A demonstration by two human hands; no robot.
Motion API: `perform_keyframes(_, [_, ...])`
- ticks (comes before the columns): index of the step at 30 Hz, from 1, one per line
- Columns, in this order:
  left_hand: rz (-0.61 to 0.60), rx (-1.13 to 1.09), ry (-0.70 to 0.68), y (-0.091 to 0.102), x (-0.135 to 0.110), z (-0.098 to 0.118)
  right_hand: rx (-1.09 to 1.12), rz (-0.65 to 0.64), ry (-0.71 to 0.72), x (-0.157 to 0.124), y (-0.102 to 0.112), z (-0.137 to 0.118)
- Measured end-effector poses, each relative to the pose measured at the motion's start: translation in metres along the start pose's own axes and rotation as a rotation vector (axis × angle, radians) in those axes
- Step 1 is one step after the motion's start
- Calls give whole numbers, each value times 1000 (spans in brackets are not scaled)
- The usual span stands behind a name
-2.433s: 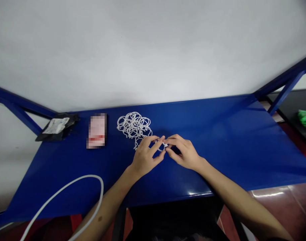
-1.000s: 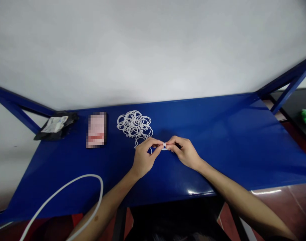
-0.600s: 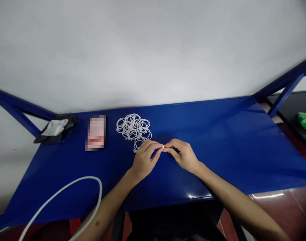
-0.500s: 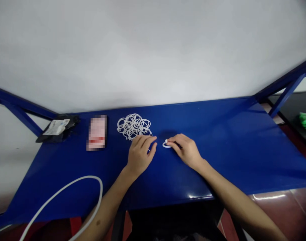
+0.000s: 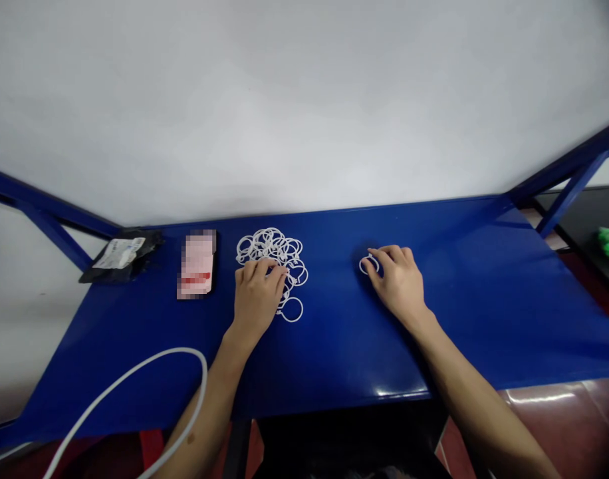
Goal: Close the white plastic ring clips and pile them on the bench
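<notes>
Two hands working white rings on a blue table, one at the heap and one at a lone ring.

The left hand (image 5: 257,296) is lying palm-down on the near edge of the pile of white plastic rings (image 5: 274,247), its fingers stretched out over the loops rather than closed round any, probably because the tangle is lying flat. One loose ring (image 5: 291,310) is sitting just right of that hand. The right hand (image 5: 399,283) is resting well to the right on the blue table (image 5: 474,286), its fingertips touching a single ring (image 5: 368,265) that is lying apart from the heap, seemingly to keep it separate. Whether it is pinching that ring cannot be told. A black pouch (image 5: 120,256) and a blurred card (image 5: 197,273) are lying at the far left.
</notes>
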State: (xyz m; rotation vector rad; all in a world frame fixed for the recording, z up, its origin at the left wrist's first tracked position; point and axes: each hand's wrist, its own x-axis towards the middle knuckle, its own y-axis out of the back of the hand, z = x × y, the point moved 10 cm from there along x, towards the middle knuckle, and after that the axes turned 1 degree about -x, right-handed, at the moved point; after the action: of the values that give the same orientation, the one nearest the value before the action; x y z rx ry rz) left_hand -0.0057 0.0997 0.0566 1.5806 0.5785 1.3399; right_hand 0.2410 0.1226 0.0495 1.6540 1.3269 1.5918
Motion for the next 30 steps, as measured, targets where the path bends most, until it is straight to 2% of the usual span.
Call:
perform_keyframes(3, [111,-142,65,17,3,-5,208,-53,157,-6,-2,-34])
perform_keyframes(6, [136,-371,138,23,4,-7,384,-113,320,-19,-1,-72])
perform_keyframes(9, [53,-533,153,14,4,4,493,-106,441,-30,8,-100])
perform_keyframes(12, [-64,-644,140,1,1,19,646,-111,481,-34,14,-108])
perform_keyframes(14, [-109,-696,146,-4,0,25,780,-152,438,-32,11,-102])
perform_keyframes(17, [-118,-765,176,-4,-2,28,944,-213,251,-27,-1,-84])
perform_keyframes(20, [-86,-830,149,3,-3,34,994,-248,88,-25,-12,-71])
perform_keyframes(23, [-56,-840,92,8,-5,43,1007,-260,55,-25,-15,-70])
perform_keyframes(28, [-64,-848,136,0,-8,45,1094,-333,-109,-27,-31,-62])
perform_keyframes(30, [-49,-859,134,0,-8,45,1107,-349,-127,-29,-34,-62])
